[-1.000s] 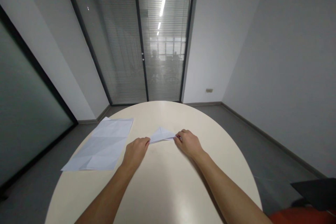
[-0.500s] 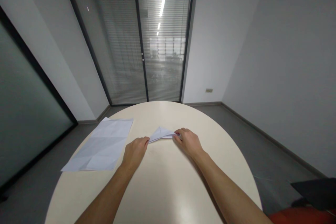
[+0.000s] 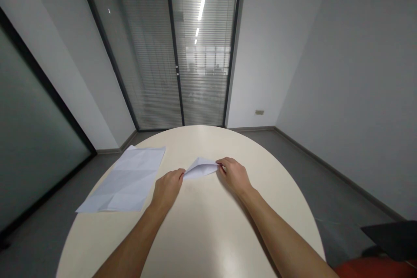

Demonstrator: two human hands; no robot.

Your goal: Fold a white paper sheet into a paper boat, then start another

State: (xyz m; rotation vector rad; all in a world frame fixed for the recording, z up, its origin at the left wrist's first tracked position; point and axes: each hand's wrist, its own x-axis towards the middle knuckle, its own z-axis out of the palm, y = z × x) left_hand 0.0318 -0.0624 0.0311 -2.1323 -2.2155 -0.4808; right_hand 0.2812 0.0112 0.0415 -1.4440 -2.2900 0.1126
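Observation:
A small folded white paper (image 3: 201, 168) is held between my two hands, low over the pale round table (image 3: 202, 137). Its top rises to a blunt point, and a pocket-like gap shows between its layers. My left hand (image 3: 168, 187) pinches its left corner between thumb and fingers. At the right corner, my right hand (image 3: 235, 176) pinches the paper with thumb and fingertips. To the left of my left hand lies a larger creased white sheet (image 3: 130, 178), flat on the table, which neither hand touches.
Beyond the table stands a glass partition with blinds (image 3: 205, 95) in a dark frame. A wall socket (image 3: 259, 112) sits low on the back wall. At the lower right are a dark object (image 3: 392, 239) and something red (image 3: 365, 268).
The folded paper has opened more, its front layer now dropping lower and showing more of its face. Both hands have shifted very slightly and keep their pinch on its corners.

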